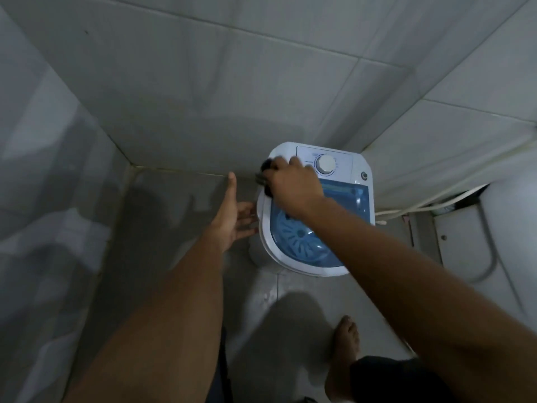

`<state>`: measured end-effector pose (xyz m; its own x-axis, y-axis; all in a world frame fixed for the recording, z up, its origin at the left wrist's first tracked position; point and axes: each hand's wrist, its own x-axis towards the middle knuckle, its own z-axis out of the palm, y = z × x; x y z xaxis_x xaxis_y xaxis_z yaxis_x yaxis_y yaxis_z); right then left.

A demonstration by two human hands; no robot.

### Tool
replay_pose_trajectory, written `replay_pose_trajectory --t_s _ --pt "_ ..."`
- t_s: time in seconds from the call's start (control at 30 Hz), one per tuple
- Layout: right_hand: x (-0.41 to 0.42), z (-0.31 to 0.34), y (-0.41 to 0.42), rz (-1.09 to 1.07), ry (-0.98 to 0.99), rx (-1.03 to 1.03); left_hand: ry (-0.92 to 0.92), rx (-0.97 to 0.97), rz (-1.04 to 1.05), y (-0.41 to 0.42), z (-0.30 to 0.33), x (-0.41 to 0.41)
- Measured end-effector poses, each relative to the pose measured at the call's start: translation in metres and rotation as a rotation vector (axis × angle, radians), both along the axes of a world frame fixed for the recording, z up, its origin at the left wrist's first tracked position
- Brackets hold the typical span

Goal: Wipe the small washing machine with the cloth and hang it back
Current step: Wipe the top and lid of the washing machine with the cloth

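Note:
A small white washing machine with a blue see-through lid and a round white dial stands on the floor against the tiled wall. My right hand presses a dark cloth onto the machine's top left corner; most of the cloth is hidden under the hand. My left hand rests against the machine's left side with fingers spread and thumb up, holding nothing.
Grey tiled walls close in at the back and left. A white hose runs along the wall to the right of the machine. A white toilet stands at the right. My bare foot is on the wet floor.

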<state>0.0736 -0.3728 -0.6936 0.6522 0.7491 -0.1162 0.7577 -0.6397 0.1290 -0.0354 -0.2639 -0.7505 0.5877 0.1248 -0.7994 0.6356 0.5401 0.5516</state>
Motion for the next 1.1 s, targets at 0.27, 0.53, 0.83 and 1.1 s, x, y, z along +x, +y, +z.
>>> replay_pose_trajectory --t_s 0.27,0.53,0.83,1.1 --pt "0.065 -0.006 0.027 -0.163 -0.021 0.006 0.000 0.014 -0.011 0.001 0.000 0.002" --pt "-0.061 -0.026 -0.076 0.408 0.109 0.097 -0.012 -0.038 -0.020 0.002 0.004 0.000" --pt "0.050 -0.003 -0.046 -0.135 -0.022 0.105 -0.025 0.068 -0.069 -0.004 0.005 0.002" --pt "-0.064 -0.035 -0.108 0.334 0.101 0.220 0.019 0.117 -0.035 -0.009 -0.003 0.007"
